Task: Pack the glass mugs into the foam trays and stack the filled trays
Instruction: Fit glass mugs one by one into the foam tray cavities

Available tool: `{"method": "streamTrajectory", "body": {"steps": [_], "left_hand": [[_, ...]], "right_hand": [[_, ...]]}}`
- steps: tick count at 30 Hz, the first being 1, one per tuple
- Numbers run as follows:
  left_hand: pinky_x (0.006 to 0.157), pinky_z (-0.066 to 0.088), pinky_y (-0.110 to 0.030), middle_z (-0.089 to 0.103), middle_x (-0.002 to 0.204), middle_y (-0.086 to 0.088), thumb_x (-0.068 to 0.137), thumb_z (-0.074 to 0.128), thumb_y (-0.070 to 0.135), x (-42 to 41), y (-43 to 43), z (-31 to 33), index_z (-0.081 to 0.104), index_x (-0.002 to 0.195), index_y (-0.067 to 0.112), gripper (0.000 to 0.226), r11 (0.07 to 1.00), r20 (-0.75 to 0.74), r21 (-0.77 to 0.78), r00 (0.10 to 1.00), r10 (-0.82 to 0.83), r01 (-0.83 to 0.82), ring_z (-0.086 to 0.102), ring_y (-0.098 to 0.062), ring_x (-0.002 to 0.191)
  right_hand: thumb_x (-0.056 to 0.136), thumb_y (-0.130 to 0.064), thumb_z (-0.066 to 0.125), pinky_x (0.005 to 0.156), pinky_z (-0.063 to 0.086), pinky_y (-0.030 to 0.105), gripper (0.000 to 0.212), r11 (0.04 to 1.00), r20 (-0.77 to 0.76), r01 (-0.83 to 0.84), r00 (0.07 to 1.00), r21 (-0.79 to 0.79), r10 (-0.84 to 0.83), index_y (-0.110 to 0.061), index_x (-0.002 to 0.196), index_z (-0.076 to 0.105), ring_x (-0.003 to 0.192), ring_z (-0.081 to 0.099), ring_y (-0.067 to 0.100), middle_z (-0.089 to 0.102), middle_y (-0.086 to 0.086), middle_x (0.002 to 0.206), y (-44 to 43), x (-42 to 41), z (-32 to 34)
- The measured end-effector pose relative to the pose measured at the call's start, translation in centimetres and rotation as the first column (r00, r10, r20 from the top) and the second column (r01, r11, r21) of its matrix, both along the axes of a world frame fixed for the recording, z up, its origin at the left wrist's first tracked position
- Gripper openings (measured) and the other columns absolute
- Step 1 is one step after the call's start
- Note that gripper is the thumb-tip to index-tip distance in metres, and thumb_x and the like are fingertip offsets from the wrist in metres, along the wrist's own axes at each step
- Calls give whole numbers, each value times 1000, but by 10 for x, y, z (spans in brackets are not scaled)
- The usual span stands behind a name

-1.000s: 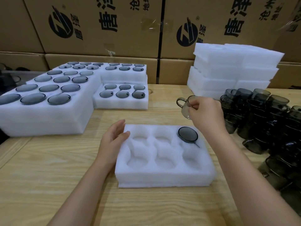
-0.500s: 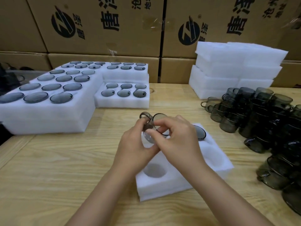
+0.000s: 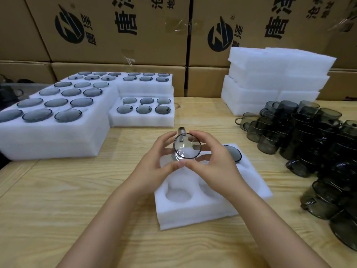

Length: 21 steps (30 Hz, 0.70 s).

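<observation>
A smoky glass mug (image 3: 187, 146) is held bottom-up between both hands above the white foam tray (image 3: 195, 211) in front of me. My left hand (image 3: 154, 161) curls round its left side and my right hand (image 3: 210, 161) round its right side, thumbs meeting below it. Its handle points away from me. One mug (image 3: 233, 152) sits upside down in the tray's far right pocket, partly hidden by my right hand. Other pockets in view are empty.
Filled foam trays (image 3: 58, 132) are stacked at the left, with another filled tray (image 3: 143, 120) beside them. A stack of foam trays (image 3: 274, 78) stands at the back right. Several loose dark mugs (image 3: 309, 136) crowd the right side. Cardboard boxes (image 3: 116, 26) line the back.
My right hand brought a mug from the right pile to the middle, and my left hand left the tray's edge to join it. The mug now faces me bottom-on.
</observation>
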<state>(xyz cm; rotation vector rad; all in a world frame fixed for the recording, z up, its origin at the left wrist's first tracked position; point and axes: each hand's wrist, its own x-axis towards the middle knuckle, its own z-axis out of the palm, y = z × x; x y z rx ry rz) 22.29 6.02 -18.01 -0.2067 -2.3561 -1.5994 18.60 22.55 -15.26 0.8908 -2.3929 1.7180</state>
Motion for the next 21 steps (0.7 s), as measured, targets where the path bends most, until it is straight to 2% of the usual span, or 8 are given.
{"method": "streamTrajectory", "body": {"steps": [3,6,10,13,16,17,19,21], "left_hand": [[100,46,-41,51,135,9,83,67,41,-2,-2,11,38,131,44,56,992,40,-125,999,-16,21,57,-6,116],[97,47,-32,55,126,24,72,74,40,-6,7,30,44,126,48,62,947,68,-304,994,-85,101,55,1,112],[86,46,-21,54,112,20,64,78,37,-15,27,39,51,113,40,56,917,-58,-396,998,19,-40,51,6,103],[87,46,-16,47,112,9,64,82,21,-19,32,36,54,110,42,58,959,-69,-281,997,24,-42,54,3,96],[89,49,-20,51,113,2,64,87,15,-21,28,34,54,106,46,62,982,-42,-188,999,-12,4,61,-4,95],[88,50,-21,53,112,2,65,87,16,-22,26,34,56,108,45,60,989,-21,-149,1000,-23,20,63,-6,95],[85,52,-23,56,111,4,66,88,22,-22,24,33,59,115,38,59,996,43,-48,997,-71,73,65,-6,96],[87,53,-28,59,113,4,66,87,25,-22,23,31,57,121,34,64,995,85,9,991,-103,103,65,-9,101]], "right_hand": [[58,-35,86,74,47,17,57,970,70,226,973,-85,-220,-45,95,44,95,58,2,57,-17,109,-7,6,-4],[52,-45,84,72,47,21,59,938,123,323,943,-129,-308,-40,90,39,92,59,9,58,-9,103,-10,11,-8],[49,-45,80,66,46,16,58,921,138,351,933,-166,-331,-36,88,38,86,60,9,58,-8,97,-9,10,-5],[50,-44,84,77,46,23,61,924,115,347,936,-161,-332,-37,88,37,98,54,15,50,-12,103,-3,7,-6],[55,-55,82,83,36,13,58,961,100,265,961,-78,-257,-40,90,38,112,39,8,33,-24,111,7,1,-3],[60,-55,79,88,36,14,52,972,107,229,969,-52,-223,-39,91,41,116,36,6,30,-26,115,11,-2,-2],[73,-47,71,99,35,24,33,985,134,170,977,-37,-164,-33,92,47,121,38,8,29,-22,127,20,-8,-1],[82,-33,67,93,41,29,20,989,171,93,983,-118,-72,-25,88,50,110,53,11,45,-16,128,27,-13,1]]}}
